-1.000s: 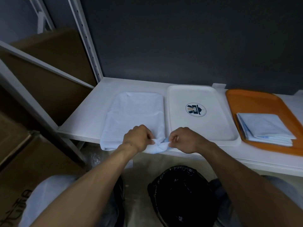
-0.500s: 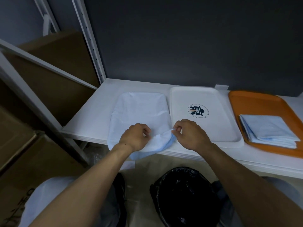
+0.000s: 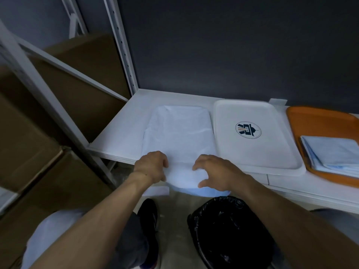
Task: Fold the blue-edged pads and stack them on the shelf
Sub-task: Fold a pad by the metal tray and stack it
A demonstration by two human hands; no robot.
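A white pad with a blue edge (image 3: pixel 180 136) lies spread on the white shelf (image 3: pixel 124 136), and its near end hangs over the shelf's front lip, where the blue border shows. My left hand (image 3: pixel 151 167) grips the pad's near left edge with curled fingers. My right hand (image 3: pixel 215 173) rests on the pad's near right part with its fingers spread and bent, fingertips and thumb touching the sheet. A stack of folded pads (image 3: pixel 334 152) sits in the orange tray (image 3: pixel 318 121) at the right.
A white tray with a round logo (image 3: pixel 252 152) lies between the pad and the orange tray. A black-lined bin (image 3: pixel 229 230) stands on the floor below my right arm. Cardboard boxes (image 3: pixel 58 181) and the shelf's metal upright (image 3: pixel 120 45) stand at the left.
My hands have moved apart and the bunched near end of the pad now lies flatter. My right hand has let go of its pinch and spread its fingers.
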